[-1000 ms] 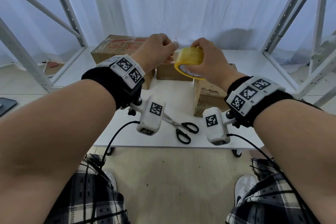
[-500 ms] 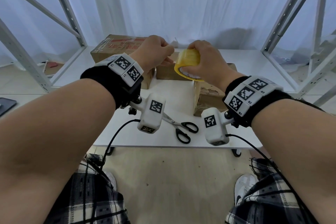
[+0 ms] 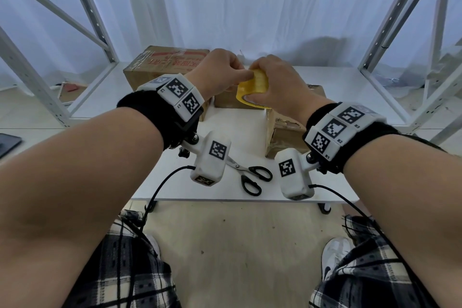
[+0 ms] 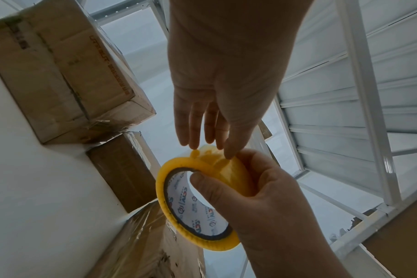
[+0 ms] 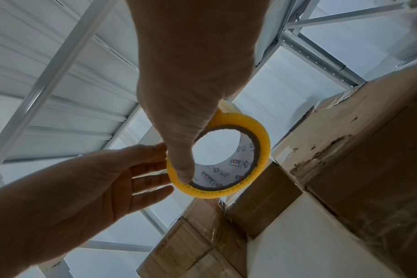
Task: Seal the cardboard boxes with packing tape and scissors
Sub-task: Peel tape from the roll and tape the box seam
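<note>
Tape roll (image 3: 252, 87), yellow, is up in the air between both hands, above the white table (image 3: 250, 130) and the boxes. The right hand (image 3: 277, 85) grasps it, thumb hooked into the cardboard core and fingers wrapped over the outer face, as the left wrist view shows clearly (image 4: 200, 203). The left hand (image 3: 217, 72) is at the roll's near edge with fingers nearly straight, tips touching the tape's outer surface (image 4: 212, 139). It looks like picking for the free end, though whether any tape is pinched I cannot tell; from the right wrist view its palm is open (image 5: 88, 186).

Now the risks. If the end lies flat on the roll, a fingernail may split it and peel off only a sliver, so the strip tears lengthwise. If the end does come up, a fast pull with no tension could let the strip fold back and stick to itself or to the fingers. The right hand's hold rests largely on that thumb in the core, so a hard tug might twist the roll out and drop it onto the boxes.

Below, three cardboard boxes wait: a big one at the left (image 3: 162, 67), a small one in the middle (image 3: 225, 100), one on the right (image 3: 285, 130) showing old wrinkled tape. New tape over those wrinkles may not bond well. Scissors (image 3: 250, 175) lie near the table's front edge; with both hands busy, reaching for them means letting something go, and a loose strip could snap back onto the roll.
</note>
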Demonstrator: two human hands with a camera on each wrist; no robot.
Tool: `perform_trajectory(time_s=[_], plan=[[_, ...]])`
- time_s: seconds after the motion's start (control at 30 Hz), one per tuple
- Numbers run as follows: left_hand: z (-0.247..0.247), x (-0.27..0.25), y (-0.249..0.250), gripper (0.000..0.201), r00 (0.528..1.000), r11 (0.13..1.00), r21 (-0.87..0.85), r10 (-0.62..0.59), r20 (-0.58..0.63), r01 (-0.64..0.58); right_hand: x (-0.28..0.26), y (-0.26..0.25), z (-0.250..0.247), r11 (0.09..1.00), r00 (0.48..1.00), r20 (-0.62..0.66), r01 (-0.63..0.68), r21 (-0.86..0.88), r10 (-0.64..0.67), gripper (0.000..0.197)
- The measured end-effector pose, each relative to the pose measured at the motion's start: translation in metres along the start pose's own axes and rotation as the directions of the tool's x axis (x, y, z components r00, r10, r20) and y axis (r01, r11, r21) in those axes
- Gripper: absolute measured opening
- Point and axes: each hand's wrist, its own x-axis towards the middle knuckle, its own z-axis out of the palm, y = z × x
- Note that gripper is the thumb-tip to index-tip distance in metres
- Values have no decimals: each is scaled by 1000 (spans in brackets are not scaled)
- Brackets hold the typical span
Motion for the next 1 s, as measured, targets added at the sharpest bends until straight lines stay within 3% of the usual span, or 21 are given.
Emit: perform_trajectory(time_s=[0.2,0.67,0.87,1.0], plan=[[-1,-1,0,34,999,999,-30,-13,29,14,0,1,0,1000,1000,0,17,-19,-17,49],[-3,5,-6,12,997,996,-52,-74,31,76,-1,-2,1,999,999,18,39,-22,-39,57],[-5,8,-6,20,990,988,-54,-140,37,142,0,-1,1,998,998,-8,59,4,-59,57],[-5,9,-6,26,978,933,-294,-205,33,206,0,3,1,989,998,-57,-18,145,27,58]])
